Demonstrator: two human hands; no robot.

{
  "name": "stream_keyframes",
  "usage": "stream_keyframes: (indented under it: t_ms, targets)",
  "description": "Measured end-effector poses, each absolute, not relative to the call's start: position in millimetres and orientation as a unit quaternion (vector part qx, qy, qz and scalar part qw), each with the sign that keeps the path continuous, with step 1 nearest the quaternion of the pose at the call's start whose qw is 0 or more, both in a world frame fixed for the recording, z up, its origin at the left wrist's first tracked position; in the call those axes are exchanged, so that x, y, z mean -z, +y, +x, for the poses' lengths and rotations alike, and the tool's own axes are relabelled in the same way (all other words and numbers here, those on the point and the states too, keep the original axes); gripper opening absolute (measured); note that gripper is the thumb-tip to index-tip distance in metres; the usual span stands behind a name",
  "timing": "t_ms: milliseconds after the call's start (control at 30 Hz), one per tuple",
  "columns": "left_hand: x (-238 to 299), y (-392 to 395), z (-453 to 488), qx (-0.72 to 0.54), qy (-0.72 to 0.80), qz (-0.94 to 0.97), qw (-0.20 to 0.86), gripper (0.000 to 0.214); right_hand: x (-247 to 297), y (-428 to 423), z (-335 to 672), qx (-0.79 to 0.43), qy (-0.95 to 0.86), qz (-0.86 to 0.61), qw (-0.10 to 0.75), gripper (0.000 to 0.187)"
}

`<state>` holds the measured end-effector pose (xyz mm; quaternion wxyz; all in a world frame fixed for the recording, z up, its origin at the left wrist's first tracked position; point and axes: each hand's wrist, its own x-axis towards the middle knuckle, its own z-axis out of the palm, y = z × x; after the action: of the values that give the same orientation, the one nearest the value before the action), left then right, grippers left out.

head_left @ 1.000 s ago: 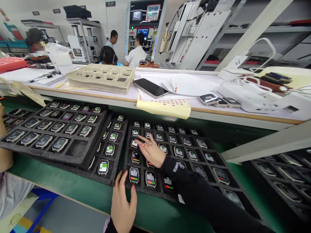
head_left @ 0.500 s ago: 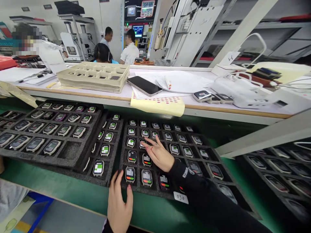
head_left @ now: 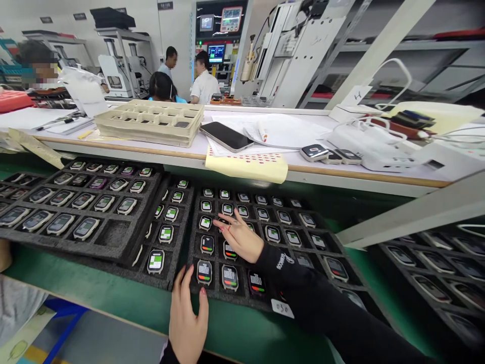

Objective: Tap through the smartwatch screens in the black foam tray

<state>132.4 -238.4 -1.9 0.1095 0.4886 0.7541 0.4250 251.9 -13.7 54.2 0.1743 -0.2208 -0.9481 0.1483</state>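
Note:
A black foam tray [head_left: 237,298] holds rows of smartwatches with lit screens. Over its left-middle part reaches my right hand [head_left: 240,237], fingers spread, the fingertips at a watch in the third row that they mostly cover. Whether they touch the screen I cannot tell. My left hand [head_left: 188,308] rests open at the tray's front left corner, beside a watch [head_left: 204,273] that shows white text over a red and green bar. Near my right wrist, a purple-edged watch [head_left: 256,283] sits in the front row.
More foam trays of watches [head_left: 113,250] are stacked at the left; another tray [head_left: 420,273] lies right, behind a slanted white post [head_left: 417,212]. The shelf above bears a phone [head_left: 226,136], papers, a beige compartment tray [head_left: 147,126] and white chargers [head_left: 386,146]. Several people are in the background.
My right hand has shifted slightly left over the tray, its fingers still spread. My left hand stays at the tray's front corner. The camera view has tilted a little.

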Motion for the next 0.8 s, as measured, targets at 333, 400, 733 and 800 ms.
stream_keyframes:
  t_ms: [333,400,733,800]
  targets:
    - [1,-239,133,-0.428,0.76,0.475,0.12,0.042,-48,-12,215,-0.15,-0.959,-0.19,0.149,0.043]
    - [1,-239,133,-0.43,0.757,0.478,0.114,0.042,-49,-13,216,-0.149,-0.96,-0.187,0.144,0.043]
    - [1,-238,133,-0.427,0.755,0.486,0.103,0.042,-64,-5,290,-0.137,-0.945,-0.246,0.165,0.05]
    - [1,-238,134,-0.429,0.757,0.483,0.102,0.041,-62,-5,308,-0.134,-0.939,-0.267,0.167,0.051]
